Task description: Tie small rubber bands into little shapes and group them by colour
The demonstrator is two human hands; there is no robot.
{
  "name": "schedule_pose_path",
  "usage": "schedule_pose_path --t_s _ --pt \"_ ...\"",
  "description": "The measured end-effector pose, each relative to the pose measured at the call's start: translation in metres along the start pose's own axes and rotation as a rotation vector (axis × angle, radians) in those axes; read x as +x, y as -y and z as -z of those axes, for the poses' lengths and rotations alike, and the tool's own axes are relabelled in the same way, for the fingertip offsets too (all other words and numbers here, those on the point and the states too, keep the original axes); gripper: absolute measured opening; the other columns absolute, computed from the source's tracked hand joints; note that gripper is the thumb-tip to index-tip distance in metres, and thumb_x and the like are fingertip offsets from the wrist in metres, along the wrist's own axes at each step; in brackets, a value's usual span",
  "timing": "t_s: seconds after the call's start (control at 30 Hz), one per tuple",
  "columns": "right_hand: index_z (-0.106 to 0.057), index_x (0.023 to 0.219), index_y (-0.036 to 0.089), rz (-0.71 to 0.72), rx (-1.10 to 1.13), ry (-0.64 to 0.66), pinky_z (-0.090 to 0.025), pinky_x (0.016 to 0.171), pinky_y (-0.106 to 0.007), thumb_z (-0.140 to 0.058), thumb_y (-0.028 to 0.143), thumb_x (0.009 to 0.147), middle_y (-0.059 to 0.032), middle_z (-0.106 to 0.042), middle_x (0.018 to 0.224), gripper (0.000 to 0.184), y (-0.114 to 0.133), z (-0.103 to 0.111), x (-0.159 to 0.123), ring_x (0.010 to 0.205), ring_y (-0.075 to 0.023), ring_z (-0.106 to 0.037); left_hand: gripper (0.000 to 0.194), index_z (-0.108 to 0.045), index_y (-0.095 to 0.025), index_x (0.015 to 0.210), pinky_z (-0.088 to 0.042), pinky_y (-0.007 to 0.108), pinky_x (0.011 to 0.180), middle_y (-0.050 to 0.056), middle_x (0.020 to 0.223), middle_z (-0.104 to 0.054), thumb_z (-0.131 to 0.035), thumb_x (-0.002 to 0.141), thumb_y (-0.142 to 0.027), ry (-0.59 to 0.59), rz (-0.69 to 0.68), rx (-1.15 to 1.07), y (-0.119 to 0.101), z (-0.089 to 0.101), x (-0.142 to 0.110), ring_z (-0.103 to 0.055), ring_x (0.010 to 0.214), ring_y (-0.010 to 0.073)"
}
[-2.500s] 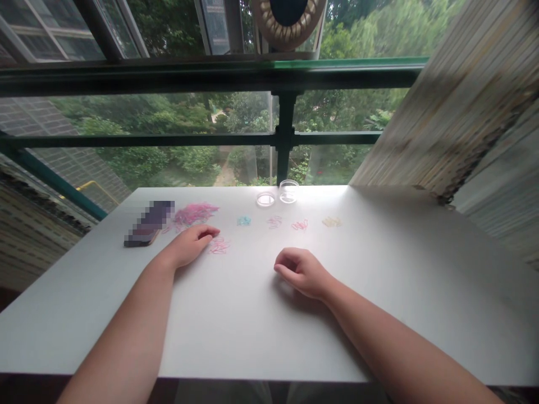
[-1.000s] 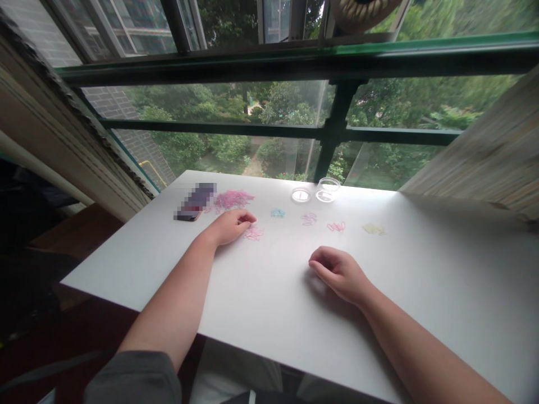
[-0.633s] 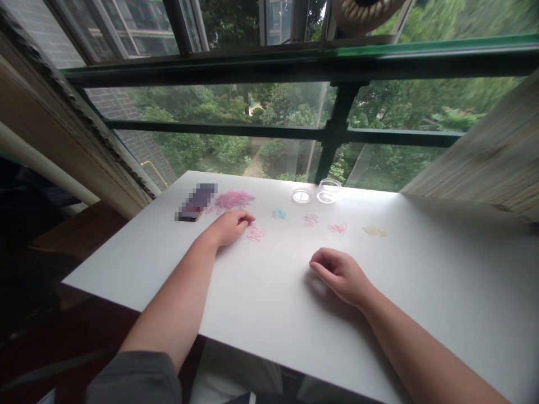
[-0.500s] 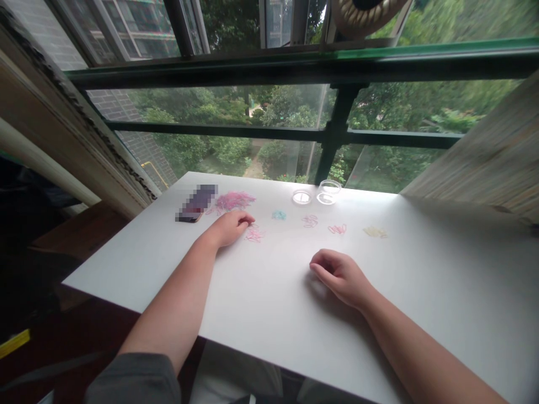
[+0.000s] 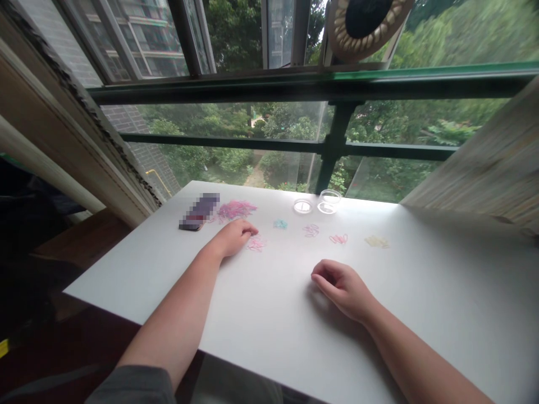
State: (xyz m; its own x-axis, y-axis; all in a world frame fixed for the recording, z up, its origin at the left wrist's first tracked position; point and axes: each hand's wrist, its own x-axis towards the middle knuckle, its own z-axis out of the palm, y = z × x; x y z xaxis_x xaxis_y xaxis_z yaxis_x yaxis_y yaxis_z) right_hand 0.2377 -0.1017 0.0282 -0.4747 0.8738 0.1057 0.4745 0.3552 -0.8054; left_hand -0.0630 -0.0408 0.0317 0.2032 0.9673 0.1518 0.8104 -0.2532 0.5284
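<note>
My left hand (image 5: 236, 238) reaches across the white table, fingers stretched forward and slightly apart. Its fingertips are over the near edge of a small pile of pink rubber bands (image 5: 256, 243), and I see nothing held in them. Behind that hand lies a larger heap of pink and purple rubber bands (image 5: 237, 209). Small groups of blue bands (image 5: 280, 224), lilac bands (image 5: 311, 230), coral-pink bands (image 5: 339, 239) and pale yellow bands (image 5: 378, 242) form a row to the right. My right hand (image 5: 341, 286) rests on the table, loosely curled with thumb and fingertips together, no object visible in it.
A phone (image 5: 199, 212), its screen pixelated, lies left of the large heap. Two clear round plastic containers or lids, one left (image 5: 302, 206) and one right (image 5: 328, 202), sit at the back edge. Beyond the white table (image 5: 261, 314) are a window and green rail (image 5: 261, 88).
The camera has tilted up a little, so everything sits lower in view. My left fingers look slightly more extended over the small pink pile; my right hand rests as before.
</note>
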Motion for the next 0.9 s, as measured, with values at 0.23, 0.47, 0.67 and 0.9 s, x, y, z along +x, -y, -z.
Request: schedule_pose_path --t_s 0.23,0.47,0.67,0.9 --pt "-0.054 0.072 0.019 0.001 -0.014 0.017 -0.039 0.059 -0.026 -0.048 0.027 0.084 0.0006 -0.054 0.065 0.016 -0.005 -0.002 -0.001 0.061 -0.0132 -0.048 0.029 -0.066 -0.017 0.098 -0.046 0.031 0.089 0.007 0.103 -0.065 -0.046 0.077 -0.015 -0.256 0.128 0.036 0.018 0.005 0.006 -0.06 0.094 0.019" --pt "-0.054 0.072 0.019 0.008 -0.033 0.018 -0.039 0.059 -0.026 -0.047 0.029 0.085 0.0001 -0.054 0.066 0.017 -0.005 -0.002 -0.001 0.062 -0.0139 -0.048 0.024 -0.063 -0.016 0.098 -0.047 0.032 0.082 0.009 0.1 -0.065 -0.048 0.078 -0.019 -0.48 0.395 0.129 0.044 0.013 0.008 -0.061 0.088 0.0199" --pt "-0.054 0.073 0.019 0.018 -0.032 0.015 -0.039 0.06 -0.026 -0.048 0.029 0.085 -0.0001 -0.055 0.067 0.017 -0.004 -0.002 0.0 0.063 -0.0139 -0.049 0.028 -0.064 -0.019 0.098 -0.046 0.03 0.084 0.008 0.101 -0.064 -0.054 0.071 -0.017 -0.404 0.467 0.215 0.043 0.01 0.004 -0.06 0.091 0.0206" --pt "-0.055 0.072 0.019 0.028 -0.027 0.004 -0.038 0.058 -0.026 -0.049 0.028 0.084 0.0001 -0.055 0.066 0.017 -0.004 -0.003 0.0 0.061 -0.0134 -0.049 0.028 -0.064 -0.018 0.093 -0.046 0.033 0.084 0.01 0.098 -0.067 -0.059 0.069 -0.029 -0.368 0.589 0.245 0.043 0.012 0.002 -0.061 0.093 0.0253"
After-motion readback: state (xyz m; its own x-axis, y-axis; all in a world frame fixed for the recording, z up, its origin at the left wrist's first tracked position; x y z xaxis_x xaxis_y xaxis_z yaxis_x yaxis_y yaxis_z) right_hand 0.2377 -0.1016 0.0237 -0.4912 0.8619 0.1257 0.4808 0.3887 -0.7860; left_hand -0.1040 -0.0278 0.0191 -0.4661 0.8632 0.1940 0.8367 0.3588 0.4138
